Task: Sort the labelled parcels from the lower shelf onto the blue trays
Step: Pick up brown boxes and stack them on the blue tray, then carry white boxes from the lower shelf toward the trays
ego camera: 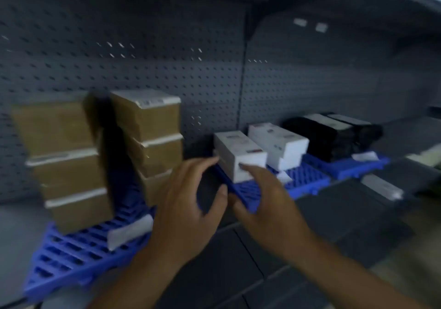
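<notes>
The view is blurred. Two stacks of brown labelled parcels (66, 160) stand on the left blue tray (71, 256). White labelled boxes (236, 148) lie on the middle blue tray (305, 182), with more white boxes (279, 144) behind them. Black wrapped parcels (334, 136) rest on the right blue tray (346, 168). My left hand (188, 203) is open just left of the front white box, fingers spread and holding nothing. My right hand (265, 201) is open in front of that box, and one fingertip touches its front face.
A grey pegboard wall (167, 58) closes the back and an upper shelf (358, 3) hangs overhead. White label cards lie on the tray fronts (128, 232). A flat grey item with a white label (381, 187) sits at the right on the dark shelf.
</notes>
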Demonstrator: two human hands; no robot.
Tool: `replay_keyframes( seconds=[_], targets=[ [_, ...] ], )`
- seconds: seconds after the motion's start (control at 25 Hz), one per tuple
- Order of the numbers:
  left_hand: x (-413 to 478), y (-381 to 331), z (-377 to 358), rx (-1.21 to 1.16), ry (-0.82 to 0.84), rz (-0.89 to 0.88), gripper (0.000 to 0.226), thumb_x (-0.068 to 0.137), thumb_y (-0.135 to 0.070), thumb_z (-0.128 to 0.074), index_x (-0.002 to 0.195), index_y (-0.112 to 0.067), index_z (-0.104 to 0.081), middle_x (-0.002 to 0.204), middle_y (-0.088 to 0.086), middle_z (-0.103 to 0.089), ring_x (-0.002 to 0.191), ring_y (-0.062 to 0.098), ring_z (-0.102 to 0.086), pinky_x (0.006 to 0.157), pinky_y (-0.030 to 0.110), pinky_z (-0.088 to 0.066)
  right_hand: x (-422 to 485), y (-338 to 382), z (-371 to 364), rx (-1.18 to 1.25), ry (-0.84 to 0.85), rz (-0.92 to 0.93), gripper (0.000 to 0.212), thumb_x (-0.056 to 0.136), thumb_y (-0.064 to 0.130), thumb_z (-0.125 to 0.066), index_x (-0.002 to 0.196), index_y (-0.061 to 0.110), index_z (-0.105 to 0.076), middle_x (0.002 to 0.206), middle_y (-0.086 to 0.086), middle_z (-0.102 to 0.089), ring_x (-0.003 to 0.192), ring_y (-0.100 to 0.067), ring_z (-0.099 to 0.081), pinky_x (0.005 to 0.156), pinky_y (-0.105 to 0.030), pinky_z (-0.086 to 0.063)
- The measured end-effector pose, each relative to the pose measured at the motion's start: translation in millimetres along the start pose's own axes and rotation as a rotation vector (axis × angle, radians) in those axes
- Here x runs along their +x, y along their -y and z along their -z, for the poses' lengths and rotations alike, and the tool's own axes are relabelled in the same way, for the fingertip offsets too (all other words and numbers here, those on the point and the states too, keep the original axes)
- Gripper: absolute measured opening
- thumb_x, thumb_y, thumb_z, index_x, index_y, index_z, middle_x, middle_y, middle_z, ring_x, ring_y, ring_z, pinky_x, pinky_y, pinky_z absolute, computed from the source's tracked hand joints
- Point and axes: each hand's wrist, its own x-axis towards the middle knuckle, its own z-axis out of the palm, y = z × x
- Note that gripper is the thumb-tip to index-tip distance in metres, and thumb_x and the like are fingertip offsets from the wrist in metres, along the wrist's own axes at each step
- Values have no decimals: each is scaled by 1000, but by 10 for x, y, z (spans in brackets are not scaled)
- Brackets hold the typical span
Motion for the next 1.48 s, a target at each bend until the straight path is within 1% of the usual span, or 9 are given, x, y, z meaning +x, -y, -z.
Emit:
replay_keyframes(
  seconds=[0.12,0.28,0.48,0.64,0.76,0.92,1.08,1.28,1.48],
  targets=[
    [-2,-202,-381,-7,66,-38,43,96,-47,-53,131,-24,-62,128,-10,-59,121,12,-55,99,35,-49,-140,-337,421,-183,-75,-84,64,90,38,-75,145,19,-50,127,8,-54,124,-13,-50,100,-30,-46],
    [31,-508,-866,-59,152,-27,40,94,-48,-55,128,-28,-62,125,-12,-59,121,9,-53,101,35,-47,-300,-724,881,-263,-152,-177,63,89,42,-74,142,15,-53,136,-2,-57,129,-20,-52,103,-40,-47],
    [153,-939,-1670,-132,217,-18,40,92,-48,-55,126,-29,-63,123,-15,-59,121,9,-54,100,37,-48,-448,-1405,1429,-280,-185,-221,59,88,47,-71,137,17,-57,135,0,-59,128,-20,-53,107,-45,-45],
    [295,-1460,-2603,-146,272,-47,35,92,-45,-58,120,-25,-66,117,-10,-62,117,14,-58,97,37,-48,-566,-2169,2046,-292,-196,-311,60,86,51,-69,137,20,-58,136,1,-58,128,-18,-53,106,-38,-45],
    [415,-1851,-3338,-201,338,-42,35,93,-47,-57,119,-26,-67,117,-12,-62,119,12,-57,100,34,-47,-664,-2760,2534,-309,-201,-394,52,87,46,-70,130,18,-62,128,1,-62,122,-17,-56,96,-28,-43],
    [509,-2174,-4167,-252,436,-37,31,96,-47,-59,121,-31,-65,118,-18,-60,118,5,-55,95,29,-45,-764,-3342,2989,-348,-208,-488,46,88,47,-69,125,20,-66,126,4,-62,121,-16,-57,100,-32,-46],
    [639,-2312,-4945,-285,572,-55,34,95,-53,-53,122,-35,-63,118,-19,-57,115,4,-54,87,25,-41,-756,-3906,3285,-379,-228,-564,38,89,46,-68,118,21,-69,118,4,-62,116,-17,-57,98,-36,-47],
    [940,-2374,-5908,-342,658,-99,31,96,-46,-59,120,-28,-66,119,-11,-61,114,12,-58,93,37,-51,-554,-4577,3579,-436,-238,-630,33,91,44,-68,116,23,-71,122,2,-63,116,-17,-58,95,-30,-47],
    [1178,-2486,-6717,-374,693,-100,30,95,-45,-62,120,-29,-66,120,-11,-63,115,14,-60,93,39,-53,-319,-5138,3914,-441,-255,-690,32,91,42,-68,116,24,-69,123,4,-63,118,-15,-57,93,-29,-47]
  ],
)
